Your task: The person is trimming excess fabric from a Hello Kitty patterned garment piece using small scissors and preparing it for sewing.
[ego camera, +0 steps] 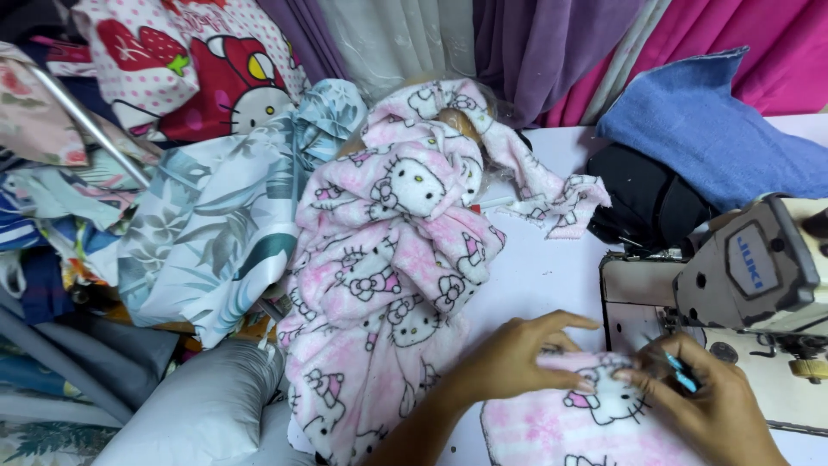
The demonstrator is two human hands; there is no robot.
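My left hand (526,355) presses its fingers flat on a pink plush fabric piece (586,427) printed with white cartoon cats, at the bottom of the view. My right hand (711,401) rests on the same piece's right edge and pinches a small blue tool (681,373) between its fingers. Both hands lie just in front of the cream sewing machine (750,267). A big heap of the same pink cat fabric (397,250) spreads over the white table (539,267) to the left of my hands.
Piles of printed cloth (207,224) crowd the left side, with a grey cushion (203,406) below. Blue denim (716,129) lies over a black bundle (647,203) behind the machine. Purple and pink curtains (552,52) hang at the back.
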